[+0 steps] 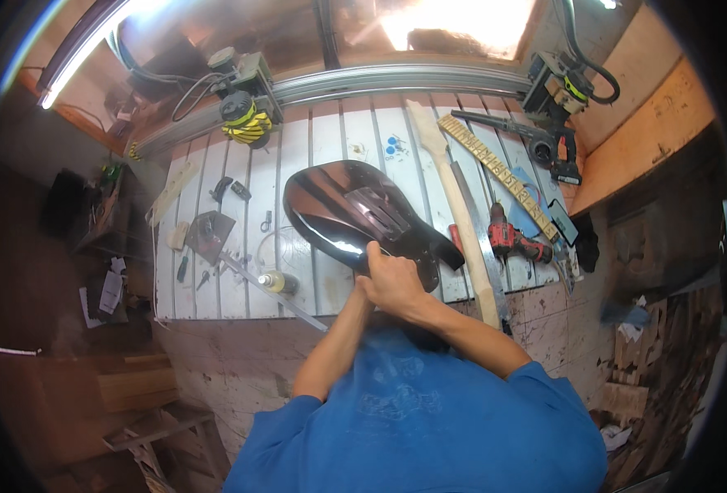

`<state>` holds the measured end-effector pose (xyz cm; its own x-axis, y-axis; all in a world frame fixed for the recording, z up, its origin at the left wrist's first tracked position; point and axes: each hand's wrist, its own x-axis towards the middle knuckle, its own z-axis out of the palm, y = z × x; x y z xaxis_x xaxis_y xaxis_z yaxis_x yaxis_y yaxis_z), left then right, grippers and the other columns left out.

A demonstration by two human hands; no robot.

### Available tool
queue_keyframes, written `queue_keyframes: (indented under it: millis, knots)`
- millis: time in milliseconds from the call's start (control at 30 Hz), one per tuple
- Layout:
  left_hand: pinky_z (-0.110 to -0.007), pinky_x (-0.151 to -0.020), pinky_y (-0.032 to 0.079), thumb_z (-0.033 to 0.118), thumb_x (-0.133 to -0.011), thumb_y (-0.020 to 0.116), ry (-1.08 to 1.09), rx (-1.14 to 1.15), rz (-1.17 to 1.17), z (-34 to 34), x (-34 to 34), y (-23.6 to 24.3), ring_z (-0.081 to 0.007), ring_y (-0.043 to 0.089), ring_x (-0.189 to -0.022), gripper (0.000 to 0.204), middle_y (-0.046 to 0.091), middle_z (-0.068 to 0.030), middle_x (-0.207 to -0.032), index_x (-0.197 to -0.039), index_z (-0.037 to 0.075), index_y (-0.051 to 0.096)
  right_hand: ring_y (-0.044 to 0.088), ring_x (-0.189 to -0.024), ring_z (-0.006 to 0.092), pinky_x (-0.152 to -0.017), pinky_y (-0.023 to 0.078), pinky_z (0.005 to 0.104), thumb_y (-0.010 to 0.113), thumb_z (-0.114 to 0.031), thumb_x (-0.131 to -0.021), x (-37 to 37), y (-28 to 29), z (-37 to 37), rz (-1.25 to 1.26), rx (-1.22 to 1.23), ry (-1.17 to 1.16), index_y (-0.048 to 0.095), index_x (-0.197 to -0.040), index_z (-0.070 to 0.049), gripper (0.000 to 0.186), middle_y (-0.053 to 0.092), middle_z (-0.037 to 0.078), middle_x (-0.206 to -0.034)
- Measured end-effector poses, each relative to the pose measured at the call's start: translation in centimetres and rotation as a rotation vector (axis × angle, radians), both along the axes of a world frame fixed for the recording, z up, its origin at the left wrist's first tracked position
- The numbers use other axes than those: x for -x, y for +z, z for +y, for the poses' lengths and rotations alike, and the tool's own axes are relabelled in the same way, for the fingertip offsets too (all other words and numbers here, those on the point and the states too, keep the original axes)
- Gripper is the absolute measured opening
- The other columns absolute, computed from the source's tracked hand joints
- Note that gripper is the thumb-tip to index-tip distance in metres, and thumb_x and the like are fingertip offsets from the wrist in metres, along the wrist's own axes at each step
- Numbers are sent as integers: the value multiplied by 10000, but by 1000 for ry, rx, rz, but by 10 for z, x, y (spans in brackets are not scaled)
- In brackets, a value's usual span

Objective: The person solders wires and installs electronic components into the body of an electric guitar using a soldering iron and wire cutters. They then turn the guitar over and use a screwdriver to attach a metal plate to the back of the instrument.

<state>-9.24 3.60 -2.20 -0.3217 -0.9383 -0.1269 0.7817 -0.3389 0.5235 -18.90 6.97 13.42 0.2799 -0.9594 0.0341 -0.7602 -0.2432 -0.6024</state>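
Observation:
A glossy dark guitar body (pixel 331 197), with a recessed cavity, lies tilted diagonally on the slotted white bench (pixel 343 131). My right hand (pixel 392 275) is bent round its near edge, index finger extended along the glossy surface. My left hand (pixel 364 286) is at that same edge, largely behind the right one, its fingers hidden. A pale wooden neck (pixel 446 197) and a long metal straightedge (pixel 483 234) lie just right of the body, beside a red drill (pixel 515 246). A small bottle (pixel 277 282) stands left of my hands.
An inlaid fretboard (pixel 491 168), cordless blower (pixel 542 148) and phone (pixel 561 222) sit at the right. Small tools (pixel 230 189) and a dark plate (pixel 207 238) lie left. Machine heads (pixel 244 123) hang from a rail (pixel 404 76) across the back; a wooden cabinet (pixel 634 148) borders the right side.

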Motion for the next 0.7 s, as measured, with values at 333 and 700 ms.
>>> queue_keyframes:
  millis: [333,700]
  knots:
    - [-391,-995,519,410,-1096,395,-67,-55,269,8,-44,-50,-240,635,-1144,441,665,-66,-1213,-1308,76,590,725,-712,421,-603,564,517,690,-79,-810,-40,-64,4,120,64,-24,463,-1061,45,360,689,240,-782]
    - [-436,-1086,450,516,-1088,355,-113,-225,599,31,-89,-88,-274,570,-1247,558,629,-82,-1303,-1367,76,556,737,-687,369,-581,582,448,664,-53,-835,-64,-100,16,202,85,-45,490,-1028,25,272,692,227,-789]
